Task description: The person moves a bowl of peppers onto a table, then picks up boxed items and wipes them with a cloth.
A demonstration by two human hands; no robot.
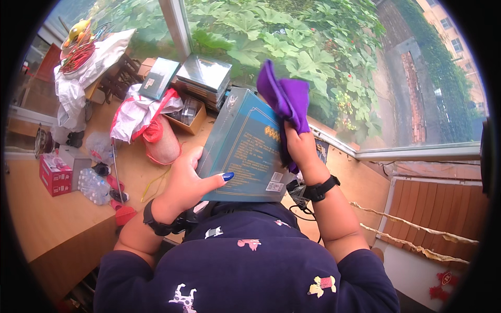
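My left hand (184, 180) grips the lower left of a teal box (238, 156), its thumb lying across the face. The box looks wrapped in clear film and bears gold writing and a printed code. It is held tilted close to my body. In my right hand (303, 148) is a bunched purple cloth (287, 98), raised at the box's right edge. Part of the cloth hangs down along that side. Whether the right hand also touches the box cannot be told. Both wrists wear black straps.
Ahead on the left, stacked teal boxes (205, 76) stand beside a cardboard box (193, 121) holding clear packages. Another teal box (158, 80) lies on white-and-red cloth (137, 111) over a full mesh sack (162, 143). A window frame (336, 141) runs along the front. Ropes (415, 227) stretch at right.
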